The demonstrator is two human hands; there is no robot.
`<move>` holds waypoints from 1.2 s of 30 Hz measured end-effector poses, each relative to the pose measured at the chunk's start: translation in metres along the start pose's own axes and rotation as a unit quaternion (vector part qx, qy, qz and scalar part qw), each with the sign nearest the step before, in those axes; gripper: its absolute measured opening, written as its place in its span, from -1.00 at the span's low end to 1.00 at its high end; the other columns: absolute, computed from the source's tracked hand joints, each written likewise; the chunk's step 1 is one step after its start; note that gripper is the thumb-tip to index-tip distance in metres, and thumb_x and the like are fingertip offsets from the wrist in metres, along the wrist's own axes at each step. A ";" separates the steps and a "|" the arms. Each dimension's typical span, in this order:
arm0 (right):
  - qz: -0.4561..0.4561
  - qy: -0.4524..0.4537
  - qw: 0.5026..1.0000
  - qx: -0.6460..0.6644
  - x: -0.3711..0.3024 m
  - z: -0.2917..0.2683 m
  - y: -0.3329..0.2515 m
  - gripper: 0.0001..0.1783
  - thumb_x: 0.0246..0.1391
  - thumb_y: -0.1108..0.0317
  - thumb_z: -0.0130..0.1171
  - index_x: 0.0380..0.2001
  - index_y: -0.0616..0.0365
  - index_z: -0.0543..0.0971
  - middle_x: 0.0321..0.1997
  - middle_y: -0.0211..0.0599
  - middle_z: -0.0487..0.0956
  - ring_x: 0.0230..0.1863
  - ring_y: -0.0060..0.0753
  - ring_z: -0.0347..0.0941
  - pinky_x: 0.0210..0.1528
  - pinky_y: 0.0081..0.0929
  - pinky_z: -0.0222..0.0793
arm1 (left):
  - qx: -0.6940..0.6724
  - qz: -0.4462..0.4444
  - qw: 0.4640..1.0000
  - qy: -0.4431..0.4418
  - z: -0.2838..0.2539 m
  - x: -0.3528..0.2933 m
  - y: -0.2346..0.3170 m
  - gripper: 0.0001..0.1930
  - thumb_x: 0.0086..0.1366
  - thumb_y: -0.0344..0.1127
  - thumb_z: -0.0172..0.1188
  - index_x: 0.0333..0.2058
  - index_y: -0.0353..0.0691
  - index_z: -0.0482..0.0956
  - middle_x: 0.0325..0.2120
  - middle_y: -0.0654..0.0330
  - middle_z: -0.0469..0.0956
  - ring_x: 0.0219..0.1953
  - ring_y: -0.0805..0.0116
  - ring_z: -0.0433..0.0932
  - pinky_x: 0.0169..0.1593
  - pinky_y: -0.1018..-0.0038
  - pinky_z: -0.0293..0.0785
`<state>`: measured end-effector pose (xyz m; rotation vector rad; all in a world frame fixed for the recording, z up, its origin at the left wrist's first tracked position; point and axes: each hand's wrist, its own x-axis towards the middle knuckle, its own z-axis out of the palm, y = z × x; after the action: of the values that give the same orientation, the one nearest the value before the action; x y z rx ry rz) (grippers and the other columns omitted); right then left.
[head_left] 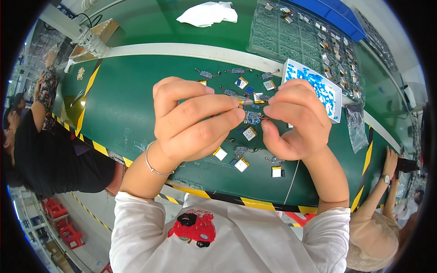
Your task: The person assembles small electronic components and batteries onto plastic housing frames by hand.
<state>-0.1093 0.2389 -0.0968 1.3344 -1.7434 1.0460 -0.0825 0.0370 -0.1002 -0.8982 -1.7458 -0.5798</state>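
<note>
A small blue circuit board with thin red wires is up in front of me, between my hands. The fingertips of my left hand are pressed together at its left edge and grip it; the left thumb is hidden behind the fingers. My right hand is curled at the board's right side, thumb and forefinger apart, with a red wire reaching into the gap between them. Below and around the board lie similar wired boards with silver battery cells, among them a battery under my hands and a battery nearer me.
Right of my hands stands a white box of small blue-and-white pieces, with a clear plastic bag beside it. Behind are clear trays with batteries, a blue bin and a white cloth. Other people sit at both sides.
</note>
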 end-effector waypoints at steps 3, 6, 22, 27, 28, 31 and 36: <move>0.024 -0.009 0.999 0.031 -0.002 0.003 0.001 -0.71 -0.40 0.63 0.23 -0.44 0.30 0.49 -0.43 -0.14 0.49 -0.49 -0.25 0.40 -0.42 -0.36 0.36 | -0.005 -0.014 1.000 0.001 0.001 0.000 0.000 -0.73 -0.29 -0.41 0.34 -0.48 -0.01 0.60 -0.42 0.44 0.56 -0.38 0.40 0.38 -0.32 0.48 0.25; 0.040 0.037 0.998 0.021 -0.004 0.010 0.003 -0.73 -0.43 0.54 0.34 -0.50 0.16 0.54 -0.48 -0.28 0.48 -0.56 -0.29 0.39 -0.52 -0.46 0.30 | -0.006 -0.014 1.000 -0.006 0.001 0.000 -0.001 -0.73 -0.29 -0.41 0.34 -0.48 -0.02 0.60 -0.43 0.43 0.56 -0.39 0.40 0.39 -0.32 0.48 0.25; -0.132 -0.033 0.983 -0.122 0.002 -0.012 0.013 -0.67 -0.41 0.62 0.31 -0.41 0.20 0.55 -0.38 -0.22 0.48 -0.58 -0.32 0.39 -0.57 -0.49 0.33 | -0.015 -0.044 0.999 -0.015 0.005 -0.004 -0.001 -0.77 -0.28 -0.44 0.33 -0.52 -0.06 0.60 -0.47 0.41 0.55 -0.38 0.36 0.42 -0.26 0.43 0.25; -0.071 -0.011 0.995 -0.069 0.000 -0.007 0.013 -0.67 -0.41 0.64 0.31 -0.42 0.22 0.53 -0.45 -0.24 0.48 -0.59 -0.33 0.40 -0.57 -0.49 0.34 | -0.027 -0.056 0.998 -0.018 0.008 -0.004 -0.002 -0.77 -0.28 -0.46 0.33 -0.52 -0.07 0.59 -0.48 0.40 0.55 -0.38 0.35 0.42 -0.26 0.43 0.24; -0.071 -0.010 0.995 -0.070 0.000 -0.007 0.013 -0.67 -0.41 0.64 0.31 -0.42 0.22 0.53 -0.45 -0.24 0.48 -0.59 -0.33 0.40 -0.57 -0.49 0.34 | -0.030 -0.057 0.998 -0.020 0.009 -0.004 -0.002 -0.77 -0.28 -0.47 0.32 -0.53 -0.08 0.59 -0.48 0.40 0.55 -0.38 0.35 0.43 -0.26 0.43 0.24; -0.072 -0.010 0.995 -0.068 -0.001 -0.005 0.014 -0.69 -0.43 0.65 0.30 -0.45 0.22 0.53 -0.46 -0.24 0.49 -0.59 -0.32 0.40 -0.58 -0.49 0.35 | -0.037 -0.062 0.997 -0.023 0.008 -0.005 -0.002 -0.76 -0.30 -0.49 0.32 -0.53 -0.08 0.59 -0.48 0.40 0.55 -0.38 0.35 0.43 -0.26 0.44 0.23; -0.091 -0.040 0.990 -0.099 0.002 -0.007 0.013 -0.73 -0.52 0.62 0.27 -0.56 0.21 0.52 -0.49 -0.23 0.48 -0.59 -0.31 0.41 -0.59 -0.49 0.34 | -0.039 -0.071 0.996 -0.034 0.008 -0.005 -0.003 -0.76 -0.32 -0.49 0.31 -0.54 -0.09 0.59 -0.48 0.40 0.54 -0.38 0.35 0.43 -0.24 0.45 0.22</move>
<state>-0.1223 0.2467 -0.0948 1.3941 -1.6981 0.7068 -0.0884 0.0395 -0.1072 -0.8617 -1.8692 -0.7228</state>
